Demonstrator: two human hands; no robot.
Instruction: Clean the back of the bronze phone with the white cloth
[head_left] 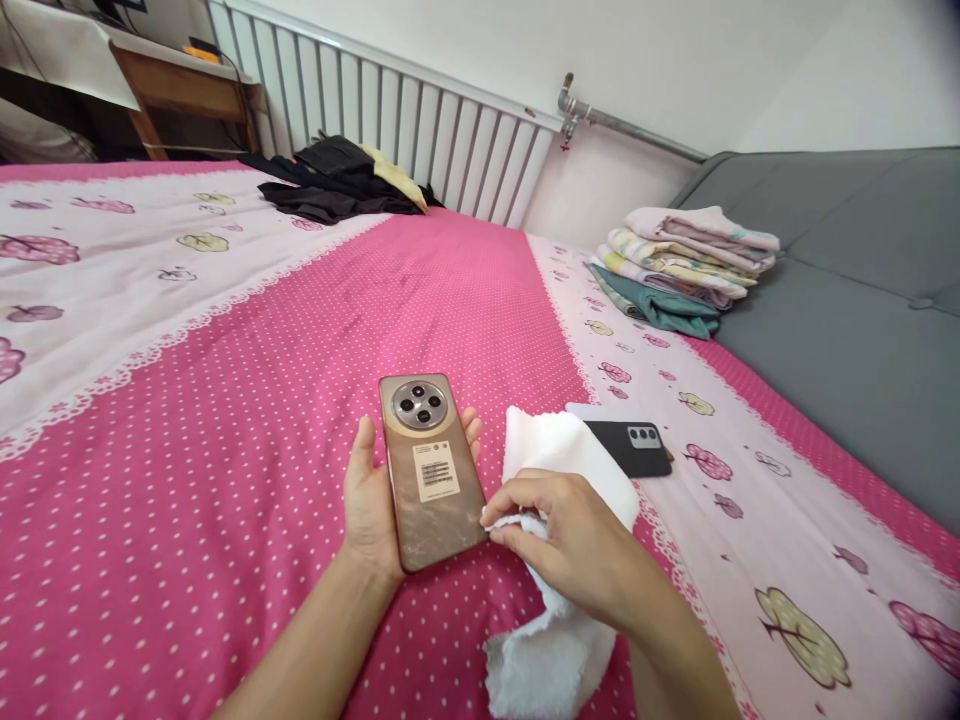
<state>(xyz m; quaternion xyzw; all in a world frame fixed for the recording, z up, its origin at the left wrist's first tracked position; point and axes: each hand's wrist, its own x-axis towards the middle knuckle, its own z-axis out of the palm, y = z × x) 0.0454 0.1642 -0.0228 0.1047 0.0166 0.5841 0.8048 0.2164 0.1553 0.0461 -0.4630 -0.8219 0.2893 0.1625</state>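
A gold-brown smartphone [405, 490] rests back side up in my left hand [369, 510], whose thumb shows along its left edge and fingertips at its right edge. Its back carries a round camera module and a pale label with printed lines. Pinched between the thumb and fingers of my right hand [577, 535] is a white cloth [551, 660], which drapes above and below the hand. A bunched corner of the cloth meets the phone's lower right edge. Beyond the cloth lies a black smartphone [619, 445] on the bed, partly covered.
The pink dotted bedspread [420, 280] stretches underneath. Folded fabrics [682, 265] are stacked at the right beside a grey headboard [840, 250]. Dark clothes [337, 180] lie at the far edge, before a white radiator [390, 100]. A wooden desk [176, 100] stands far left.
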